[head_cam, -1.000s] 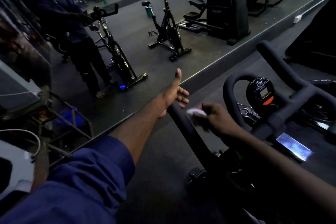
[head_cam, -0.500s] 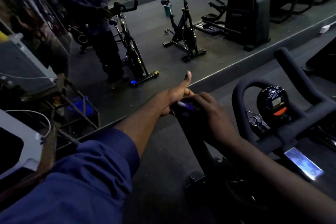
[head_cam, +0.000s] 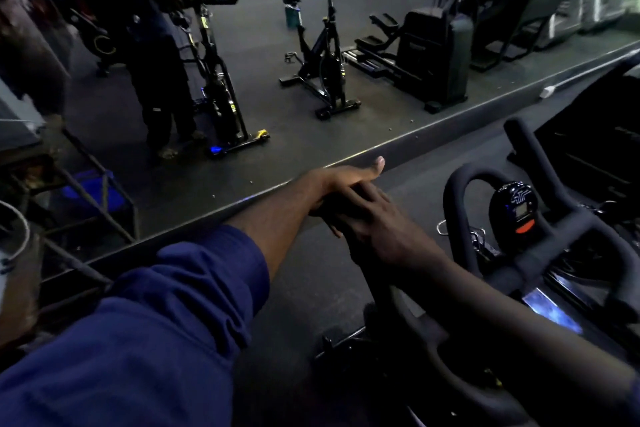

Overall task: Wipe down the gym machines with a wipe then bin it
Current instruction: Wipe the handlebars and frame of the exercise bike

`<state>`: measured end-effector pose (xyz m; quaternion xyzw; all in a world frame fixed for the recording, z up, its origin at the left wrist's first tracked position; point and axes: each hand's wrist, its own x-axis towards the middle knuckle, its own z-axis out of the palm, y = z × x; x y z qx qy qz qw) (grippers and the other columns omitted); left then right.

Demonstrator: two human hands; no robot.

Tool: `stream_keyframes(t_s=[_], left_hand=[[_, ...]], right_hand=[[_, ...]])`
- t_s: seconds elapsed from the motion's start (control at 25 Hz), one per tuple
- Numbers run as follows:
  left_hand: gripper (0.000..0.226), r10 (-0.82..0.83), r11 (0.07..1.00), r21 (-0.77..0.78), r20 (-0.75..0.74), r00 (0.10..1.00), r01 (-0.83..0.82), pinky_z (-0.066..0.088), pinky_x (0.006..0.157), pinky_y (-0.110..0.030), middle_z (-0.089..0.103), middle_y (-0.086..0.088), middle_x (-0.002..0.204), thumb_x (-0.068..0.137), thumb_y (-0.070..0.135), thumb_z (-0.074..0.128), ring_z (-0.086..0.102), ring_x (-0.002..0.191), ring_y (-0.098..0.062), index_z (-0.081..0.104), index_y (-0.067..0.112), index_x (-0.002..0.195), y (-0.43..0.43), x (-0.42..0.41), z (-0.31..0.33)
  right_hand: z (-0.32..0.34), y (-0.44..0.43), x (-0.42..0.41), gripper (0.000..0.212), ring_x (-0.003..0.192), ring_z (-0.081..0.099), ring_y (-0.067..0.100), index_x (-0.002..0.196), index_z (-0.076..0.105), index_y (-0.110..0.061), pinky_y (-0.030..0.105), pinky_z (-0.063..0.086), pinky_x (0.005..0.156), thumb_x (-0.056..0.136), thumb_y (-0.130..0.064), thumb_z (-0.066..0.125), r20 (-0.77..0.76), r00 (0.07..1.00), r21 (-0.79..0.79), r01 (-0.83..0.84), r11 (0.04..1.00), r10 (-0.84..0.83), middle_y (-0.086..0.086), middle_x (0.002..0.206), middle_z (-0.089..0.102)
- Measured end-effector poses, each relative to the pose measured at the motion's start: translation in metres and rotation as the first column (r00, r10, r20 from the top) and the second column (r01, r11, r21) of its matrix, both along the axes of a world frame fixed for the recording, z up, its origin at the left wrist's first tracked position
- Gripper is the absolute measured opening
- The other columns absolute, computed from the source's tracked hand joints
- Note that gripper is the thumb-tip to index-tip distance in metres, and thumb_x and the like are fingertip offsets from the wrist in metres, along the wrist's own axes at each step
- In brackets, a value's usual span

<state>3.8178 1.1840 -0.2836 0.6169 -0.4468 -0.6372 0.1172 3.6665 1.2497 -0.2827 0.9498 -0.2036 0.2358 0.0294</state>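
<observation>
A black spin bike stands in front of me, with its left handlebar arm (head_cam: 382,291) running forward from the frame. My left hand (head_cam: 341,180) holds the tip of that arm, thumb stretched out along it. My right hand (head_cam: 381,230) wraps the bar just behind and partly over the left hand's fingers. The white wipe is hidden under my right palm. The round console (head_cam: 517,215) with a red button sits inside the handlebar loop (head_cam: 457,185) to the right.
A wall mirror rises from a low ledge (head_cam: 415,137) just beyond the bike and reflects a person, spin bikes and other machines. A metal frame stand (head_cam: 91,199) with something blue inside is at the left. A shiny plate (head_cam: 550,314) lies on the bike's frame.
My right hand slid forward along the bar with the wipe until it met my left hand. The wipe went out of sight beneath it. The left fingers closed on the bar tip.
</observation>
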Motion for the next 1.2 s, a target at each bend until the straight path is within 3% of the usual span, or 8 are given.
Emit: stream_keyframes(t_s=[0.24,0.4,0.56,0.68,0.84,1.0,1.08,1.2], left_hand=[[0.095,-0.091,0.991,-0.093,0.062,0.994,0.097,0.046,0.101,-0.073,0.078,-0.013,0.113,0.091,0.090,0.022,0.063,0.121,-0.032,0.079,0.016,0.108,0.015,-0.002,0.009],[0.080,0.029,0.988,-0.152,-0.010,1.000,-0.031,0.060,0.084,-0.061,0.075,-0.019,0.106,0.096,0.080,0.039,0.070,0.097,-0.038,0.081,0.012,0.092,0.014,-0.002,0.006],[0.070,-0.013,0.998,-0.055,-0.078,0.997,0.009,0.062,0.066,-0.060,0.075,-0.030,0.102,0.100,0.070,0.048,0.075,0.093,-0.047,0.065,0.004,0.113,0.022,-0.002,0.013],[0.058,0.013,0.997,-0.078,-0.069,0.998,-0.018,0.061,0.055,-0.060,0.076,-0.031,0.095,0.104,0.061,0.050,0.077,0.078,-0.043,0.063,0.004,0.106,0.028,-0.004,0.017],[0.047,0.150,0.930,-0.354,0.128,0.980,-0.096,0.064,0.068,-0.049,0.071,-0.020,0.081,0.104,0.047,0.057,0.070,0.068,-0.032,0.073,0.004,0.091,0.025,-0.014,0.013],[0.060,0.229,0.852,-0.523,0.411,0.883,0.023,0.056,0.100,-0.047,0.071,-0.019,0.127,0.094,0.054,0.055,0.069,0.115,-0.037,0.069,0.005,0.127,0.027,-0.020,0.013],[0.059,0.276,0.807,-0.583,0.516,0.811,0.096,0.050,0.104,-0.048,0.063,-0.022,0.138,0.099,0.050,0.052,0.061,0.126,-0.041,0.059,0.006,0.137,0.032,-0.026,0.020],[0.057,0.310,0.780,-0.597,0.627,0.715,0.186,0.049,0.106,-0.051,0.060,-0.024,0.140,0.102,0.049,0.050,0.058,0.129,-0.043,0.058,0.007,0.139,0.037,-0.032,0.024]], right_hand=[[-0.028,0.052,-0.027,0.022,0.080,0.057,0.024,0.076,0.062,-0.013,0.030,0.041,0.056,0.094,-0.021,0.051,-0.135,0.985,-0.019,-0.114,0.993,0.110,0.001,0.093,0.050],[-0.023,0.025,0.016,0.042,0.121,0.055,0.035,0.114,0.074,-0.008,0.043,0.045,0.102,0.100,-0.009,0.035,0.008,0.979,0.013,0.205,0.979,-0.205,0.016,0.119,0.064],[-0.043,0.093,-0.036,0.056,0.093,0.044,0.020,0.091,0.068,-0.007,0.034,0.040,0.075,0.114,-0.031,0.024,-0.076,0.984,-0.033,0.158,0.987,-0.160,0.004,0.104,0.047],[-0.031,0.116,-0.055,0.044,0.097,0.055,0.019,0.112,0.075,-0.006,0.029,0.047,0.082,0.111,-0.036,0.043,0.104,0.964,0.230,0.216,0.949,-0.245,0.008,0.111,0.057],[-0.011,0.074,-0.010,0.039,0.096,0.066,-0.002,0.105,0.081,-0.018,0.017,0.050,0.085,0.081,-0.045,0.069,0.521,0.591,0.525,0.346,0.777,-0.615,-0.004,0.111,0.072],[-0.042,0.096,-0.040,0.039,0.093,0.069,-0.010,0.110,0.074,-0.041,0.043,0.058,0.097,0.081,-0.015,0.074,0.368,0.670,0.709,0.246,0.661,-0.645,-0.009,0.115,0.075],[-0.050,0.101,-0.065,0.049,0.098,0.070,-0.006,0.107,0.074,-0.053,0.039,0.059,0.091,0.082,-0.011,0.073,0.304,0.716,0.700,0.280,0.657,-0.629,-0.014,0.114,0.076],[-0.030,0.058,-0.057,0.046,0.077,0.065,-0.011,0.109,0.081,-0.032,0.026,0.054,0.078,0.082,0.002,0.065,0.347,0.669,0.723,0.255,0.642,-0.657,-0.018,0.089,0.078]])
